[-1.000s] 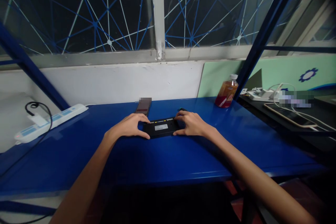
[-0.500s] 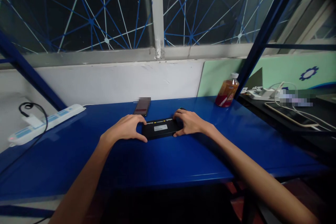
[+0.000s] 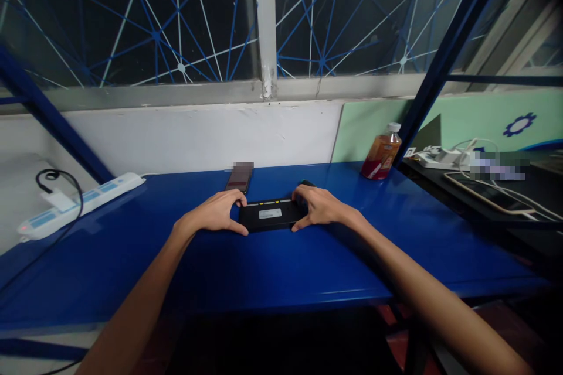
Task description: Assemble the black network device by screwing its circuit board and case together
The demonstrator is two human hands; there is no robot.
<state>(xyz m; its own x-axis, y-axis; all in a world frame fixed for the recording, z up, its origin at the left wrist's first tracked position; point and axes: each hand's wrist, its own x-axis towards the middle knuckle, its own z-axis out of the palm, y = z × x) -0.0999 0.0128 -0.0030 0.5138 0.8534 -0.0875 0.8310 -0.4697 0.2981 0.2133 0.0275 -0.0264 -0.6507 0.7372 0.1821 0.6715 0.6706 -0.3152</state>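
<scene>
A flat black box [image 3: 269, 220] with a white label and small yellow marks along its far edge lies on the blue table, its kind unclear. My left hand [image 3: 222, 211] grips its left end, thumb at the near edge and fingers at the far corner. Around the right end curls my right hand [image 3: 321, 205] in the same way. Behind the right fingers a small dark object [image 3: 307, 182] shows in part. Just beyond my left hand lies a phone [image 3: 240, 179].
The blue table [image 3: 281, 275] runs to a white wall. At its left lies a white power strip [image 3: 88, 202] with a black cable. A drink bottle [image 3: 382, 152] stands at the back right. Another phone [image 3: 488, 192] and white cables lie on a dark surface further right.
The whole view has shifted very slightly. Both hands keep their places at the ends of the black box, which looks a touch flatter to the table edge.
</scene>
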